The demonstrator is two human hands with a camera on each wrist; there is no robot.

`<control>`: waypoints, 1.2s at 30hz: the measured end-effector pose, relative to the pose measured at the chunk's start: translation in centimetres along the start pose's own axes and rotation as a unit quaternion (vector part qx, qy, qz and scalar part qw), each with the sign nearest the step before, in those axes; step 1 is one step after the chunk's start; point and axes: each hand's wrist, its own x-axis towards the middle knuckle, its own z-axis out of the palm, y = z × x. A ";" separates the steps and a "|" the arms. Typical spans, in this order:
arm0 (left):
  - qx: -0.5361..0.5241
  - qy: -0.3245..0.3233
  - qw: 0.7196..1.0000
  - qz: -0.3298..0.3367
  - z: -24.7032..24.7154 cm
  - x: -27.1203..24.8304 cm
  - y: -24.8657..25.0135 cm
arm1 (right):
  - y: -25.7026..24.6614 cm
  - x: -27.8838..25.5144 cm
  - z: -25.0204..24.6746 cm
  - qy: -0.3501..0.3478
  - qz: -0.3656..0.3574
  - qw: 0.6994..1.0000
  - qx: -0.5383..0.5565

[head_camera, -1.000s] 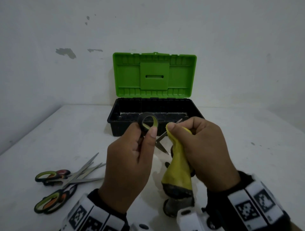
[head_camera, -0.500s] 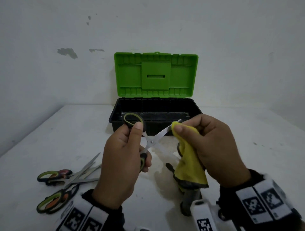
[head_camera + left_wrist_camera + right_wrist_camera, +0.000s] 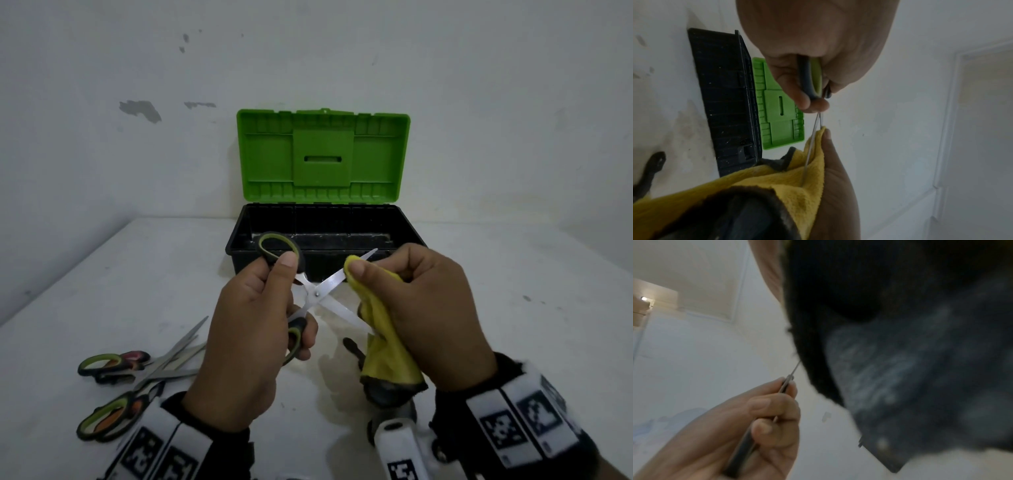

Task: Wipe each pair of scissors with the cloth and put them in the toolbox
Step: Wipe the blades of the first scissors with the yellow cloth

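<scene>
My left hand (image 3: 260, 329) grips the black-and-green handles of a pair of scissors (image 3: 318, 293), blades spread wide in an X above the table. My right hand (image 3: 407, 308) pinches a yellow cloth (image 3: 387, 346) round the upper blade near its tip. In the left wrist view the cloth (image 3: 777, 180) folds over the thin blade (image 3: 812, 141) under my right thumb. The right wrist view is mostly covered by dark cloth (image 3: 910, 353); my left hand (image 3: 756, 418) shows there holding the scissors. The toolbox (image 3: 325, 236) stands open just behind, black tray and green lid (image 3: 322, 157) upright.
Two more pairs of scissors (image 3: 137, 370) lie crossed on the white table (image 3: 513, 308) at my near left, with green, red and orange handles. A small dark object (image 3: 352, 346) lies on the table under the cloth. A white wall stands behind the toolbox.
The scissors' blades have spread from nearly closed into a wide X. My right hand has shifted the cloth onto the upper blade near its tip. Both hands stay in front of the toolbox.
</scene>
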 end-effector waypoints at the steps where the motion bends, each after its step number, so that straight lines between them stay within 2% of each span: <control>1: -0.004 -0.002 1.000 -0.007 0.0 0.0 0.0 | -0.2 -0.2 0.0 -0.014 -0.004 1.000 0.000; 4: -0.011 -0.006 1.000 -0.020 -0.1 0.0 -0.1 | -0.8 -1.1 0.3 -0.063 0.000 0.998 0.011; 8: -0.016 -0.004 0.999 -0.036 0.0 0.1 0.0 | -0.3 0.0 -0.4 -0.027 0.019 0.998 0.052; 10: -0.021 -0.007 0.999 -0.047 0.0 0.1 0.0 | -0.2 0.0 -0.4 -0.033 0.024 0.997 0.069; 13: -0.024 -0.016 0.998 -0.061 -0.2 0.1 0.2 | -0.5 -0.7 -0.1 -0.059 0.006 0.998 0.029; 18: -0.021 -0.015 0.998 -0.059 -0.2 0.0 0.4 | -0.1 0.6 -1.1 -0.017 0.025 0.994 0.104; 23: -0.024 -0.011 0.997 -0.072 -0.2 -0.1 0.3 | -0.3 -0.3 -0.4 -0.050 0.003 0.998 0.048; 27: -0.024 -0.013 0.997 -0.072 -0.1 -0.1 0.5 | 0.6 0.8 -1.0 0.000 0.028 0.993 0.110; 32: -0.036 -0.017 0.996 -0.078 -0.2 0.1 0.6 | 0.2 0.1 -0.3 -0.035 0.024 0.996 0.077; 36: -0.029 -0.022 0.996 -0.076 -0.1 0.0 0.6 | 0.8 1.3 -1.0 0.002 0.032 0.994 0.108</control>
